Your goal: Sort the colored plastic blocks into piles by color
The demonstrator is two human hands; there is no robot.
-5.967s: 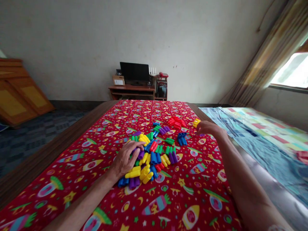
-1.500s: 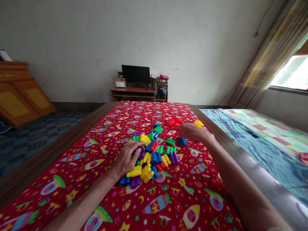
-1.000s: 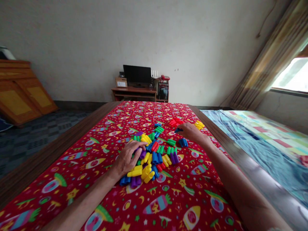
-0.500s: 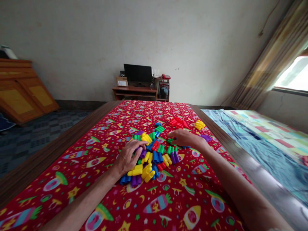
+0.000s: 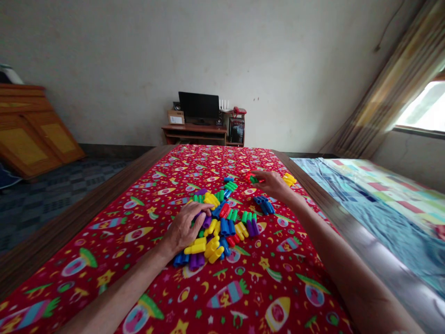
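A heap of coloured plastic peg blocks lies on the red rocket-print cloth. My left hand rests on the heap's left side, fingers stretched flat over purple and yellow pieces. My right hand reaches further out and pinches a green block at its fingertips, right beside a small red group that it mostly hides. A blue group lies just below that hand, and a yellow group just to its right.
The cloth covers a long wooden table. A patterned bed cover runs along the right edge. At the far wall stands a low desk with a monitor. A wooden cabinet is at the left.
My right hand dropped to a green block by the heap half a second ago, then lifted it away to the red group. My left hand stayed on the heap.
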